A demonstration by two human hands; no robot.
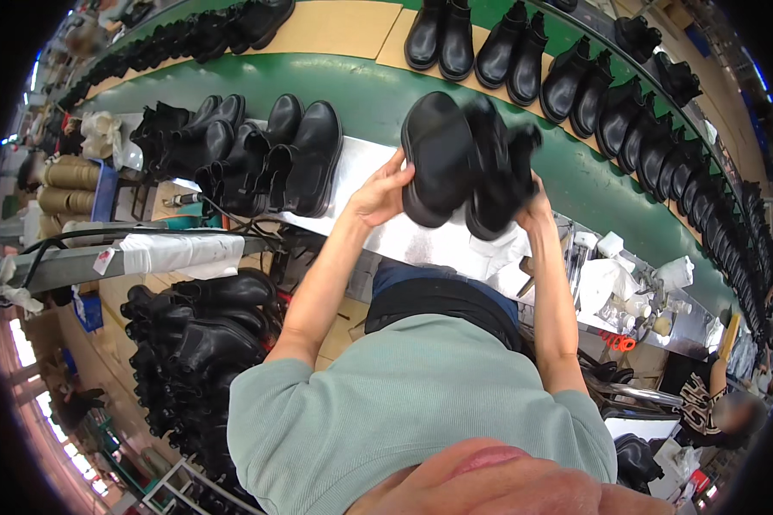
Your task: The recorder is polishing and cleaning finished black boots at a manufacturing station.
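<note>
Left hand (pixel 378 196): fingers clasp the left boot (pixel 438 159), raised above the surface (pixel 421 245). Right hand (pixel 534 206): fingers grip the right boot (pixel 498 167), the two boots touching. Four black boots (pixel 258 159) stand left on the surface. White package (pixel 180 253) lower left, small red-marked label attached.

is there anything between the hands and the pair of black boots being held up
Nothing visible. The left hand lies directly on the sole side of the left boot, and the right hand grips the right boot from its far side. Both boots are raised above the metal worktop.
</note>
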